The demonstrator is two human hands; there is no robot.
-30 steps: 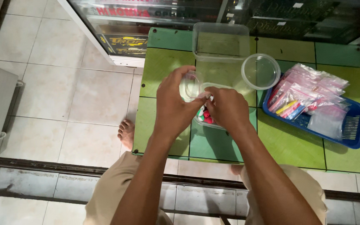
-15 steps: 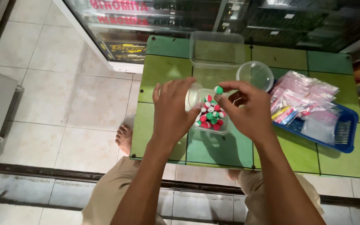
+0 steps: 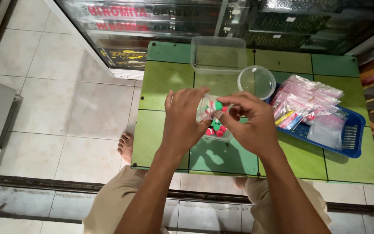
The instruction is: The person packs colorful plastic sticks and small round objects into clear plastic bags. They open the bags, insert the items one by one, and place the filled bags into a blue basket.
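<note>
Thin clear plastic, glossy and crinkled, for the small bag (image 3: 207, 110) pinched between left hand (image 3: 182, 123) and right hand (image 3: 252, 125). Smooth, matt-looking red and green plastic for the little caps (image 3: 216, 125) inside and beneath it. Clear, shiny hard plastic for the rectangular box (image 3: 218, 54) and the round lid (image 3: 256, 81). Opaque blue plastic, ribbed at the wall, for the tray (image 3: 347, 138); glossy film for the packets (image 3: 308, 102) heaped in it. Painted green tabletop (image 3: 161, 78), dull, slightly scuffed. Pale glazed floor tiles (image 3: 66, 108), smooth.

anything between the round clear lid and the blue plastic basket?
Head view: nothing lies between them. The round clear plastic lid sits right against the blue plastic basket of small clear bags, on the green table.
</note>
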